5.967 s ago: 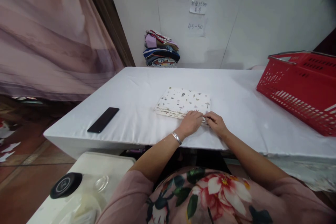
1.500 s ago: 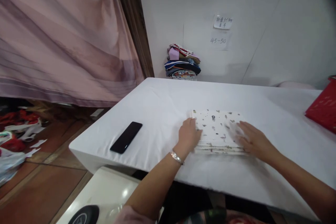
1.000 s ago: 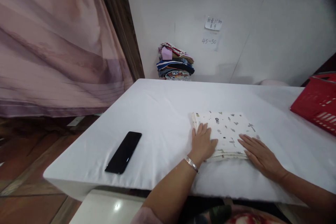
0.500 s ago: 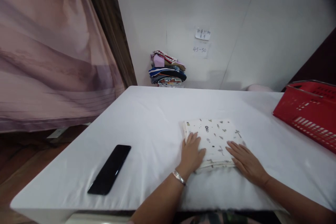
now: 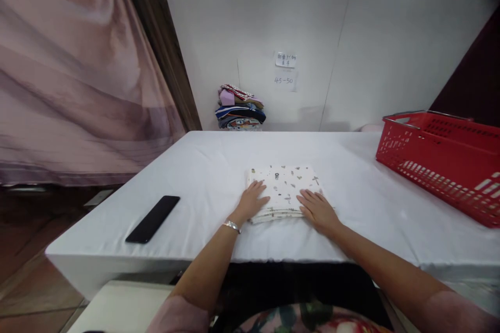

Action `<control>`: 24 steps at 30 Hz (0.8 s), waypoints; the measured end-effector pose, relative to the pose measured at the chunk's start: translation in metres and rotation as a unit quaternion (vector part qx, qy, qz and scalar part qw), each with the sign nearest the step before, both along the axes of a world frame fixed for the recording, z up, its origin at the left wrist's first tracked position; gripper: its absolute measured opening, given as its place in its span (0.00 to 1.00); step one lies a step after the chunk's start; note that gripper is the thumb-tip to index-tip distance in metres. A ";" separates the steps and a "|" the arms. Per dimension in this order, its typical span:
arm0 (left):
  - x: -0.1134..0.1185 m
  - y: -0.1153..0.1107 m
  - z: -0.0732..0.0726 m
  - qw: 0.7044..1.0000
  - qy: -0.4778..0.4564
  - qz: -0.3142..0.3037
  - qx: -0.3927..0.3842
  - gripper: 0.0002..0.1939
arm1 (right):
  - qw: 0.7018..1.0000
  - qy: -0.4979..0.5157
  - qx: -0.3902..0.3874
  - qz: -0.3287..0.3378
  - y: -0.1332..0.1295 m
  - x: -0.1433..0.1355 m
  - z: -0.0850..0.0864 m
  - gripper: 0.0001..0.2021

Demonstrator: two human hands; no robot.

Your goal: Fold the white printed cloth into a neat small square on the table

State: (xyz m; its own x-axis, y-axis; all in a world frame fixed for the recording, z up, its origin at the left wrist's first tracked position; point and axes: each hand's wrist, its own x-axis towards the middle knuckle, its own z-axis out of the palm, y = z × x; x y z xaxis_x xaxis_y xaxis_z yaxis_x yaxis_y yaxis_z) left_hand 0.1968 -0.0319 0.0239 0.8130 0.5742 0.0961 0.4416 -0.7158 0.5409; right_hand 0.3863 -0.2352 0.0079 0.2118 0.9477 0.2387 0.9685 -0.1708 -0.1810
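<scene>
A folded white cloth (image 5: 287, 187) with small scattered prints lies flat on the white-covered table, its layers showing along the near edge. My left hand (image 5: 251, 202) rests on its left side, fingers stretched out, a silver bracelet at the wrist. On the cloth's right side lies my right hand (image 5: 318, 210), palm down with the fingers extended. Neither hand grips the fabric; both press lightly or simply lie on it, which I cannot tell.
A black phone (image 5: 153, 219) lies left on the table (image 5: 211, 166). At the right stands a red plastic basket (image 5: 437, 156) with a metal handle. Behind the far edge rises a pile of folded fabrics (image 5: 240, 109), below paper notes (image 5: 285, 70) on the wall. A pink curtain (image 5: 78, 73) hangs left.
The camera view has shifted, bringing more of the basket and the table's near edge into sight. Both hands stay on the sides of the cloth, which remains folded.
</scene>
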 end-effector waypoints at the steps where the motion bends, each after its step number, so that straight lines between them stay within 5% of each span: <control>1: 0.000 -0.002 0.004 1.000 0.007 0.015 0.001 0.24 | 1.000 0.021 -0.010 -0.004 0.001 0.001 0.003 0.23; 5: -0.005 -0.015 0.018 0.994 -0.007 0.098 0.042 0.23 | 0.992 0.120 -0.032 -0.016 0.014 0.019 0.020 0.22; 8: -0.011 -0.026 0.017 0.991 0.015 0.120 0.058 0.23 | 0.994 0.099 0.012 -0.052 0.027 0.039 0.029 0.23; 12: -0.015 -0.034 0.005 0.990 0.047 0.131 0.020 0.21 | 0.995 0.033 -0.028 -0.090 0.039 0.053 0.019 0.21; 18: -0.015 -0.030 0.010 0.991 0.028 0.129 -0.028 0.22 | 0.999 0.002 -0.044 0.000 0.043 0.072 0.001 0.18; 24: 0.001 -0.013 0.030 0.962 0.018 0.263 -0.067 0.25 | 0.984 0.089 -0.032 -0.149 0.046 0.086 0.003 0.25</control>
